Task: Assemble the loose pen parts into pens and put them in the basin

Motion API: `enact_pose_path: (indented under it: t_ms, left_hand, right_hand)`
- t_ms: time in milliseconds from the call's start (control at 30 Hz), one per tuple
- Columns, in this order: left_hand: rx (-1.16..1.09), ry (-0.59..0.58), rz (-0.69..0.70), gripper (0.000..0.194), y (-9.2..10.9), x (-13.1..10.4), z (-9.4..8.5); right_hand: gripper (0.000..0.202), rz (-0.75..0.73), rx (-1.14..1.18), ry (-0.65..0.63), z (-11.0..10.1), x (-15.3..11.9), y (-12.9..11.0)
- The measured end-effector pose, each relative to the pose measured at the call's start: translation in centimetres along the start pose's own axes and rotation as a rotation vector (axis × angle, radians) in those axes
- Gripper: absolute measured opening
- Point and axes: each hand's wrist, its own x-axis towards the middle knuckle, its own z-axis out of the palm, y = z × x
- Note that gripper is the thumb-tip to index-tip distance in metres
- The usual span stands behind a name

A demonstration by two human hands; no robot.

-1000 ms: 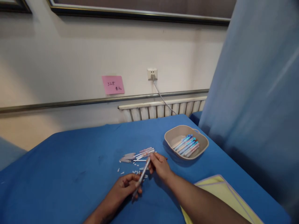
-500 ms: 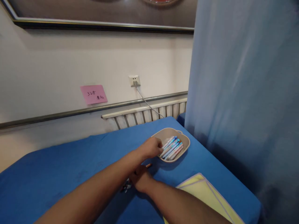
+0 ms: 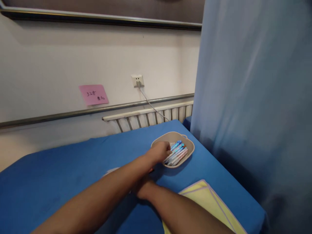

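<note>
My left hand [image 3: 160,151] reaches over the near-left rim of a beige oval basket [image 3: 189,143]. Its fingers are curled inward beside several slim pens [image 3: 177,155] with white, pink and blue barrels, lying in the basket. Whatever is between those fingers, I cannot make out. Crossing beneath my left forearm, my right hand [image 3: 144,188] is low over the blue-covered surface, its fingers hidden. A small reddish end [image 3: 151,170] shows just above it. Past the left forearm, a whitish blurred thing [image 3: 111,171] peeks out, partly covered.
A folded yellow cloth [image 3: 207,198] with purple edging lies under my right forearm. The blue cover [image 3: 60,175] spreads left. Behind are a white railing [image 3: 148,112], a plugged-in cord [image 3: 152,105] and a pink note [image 3: 93,95]. A blue curtain [image 3: 239,81] hangs on the right.
My right hand has slid slightly left and further behind the left forearm. The pen ends near it have gone from sight, and the whitish thing has appeared. My left hand stays at the basket.
</note>
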Motion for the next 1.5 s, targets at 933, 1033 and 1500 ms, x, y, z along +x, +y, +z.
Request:
enact_pose_path:
  t_ms: [933, 1033, 1500]
  left_hand:
    - [-0.465, 0.451, -0.342, 0.024, -17.1, -22.9, 6.9]
    - [-0.246, 0.452, -0.191, 0.024, -16.7, -21.5, 6.4]
    - [-0.011, 0.303, -0.158, 0.021, -16.8, -19.4, 5.7]
  right_hand:
    - [0.03, 0.091, -0.16, 0.145, -0.5, -2.5, 3.8]
    - [0.031, 0.078, -0.136, 0.201, -0.8, -2.4, 3.9]
    - [0.014, 0.086, -0.995, -0.064, 0.3, -3.6, -1.6]
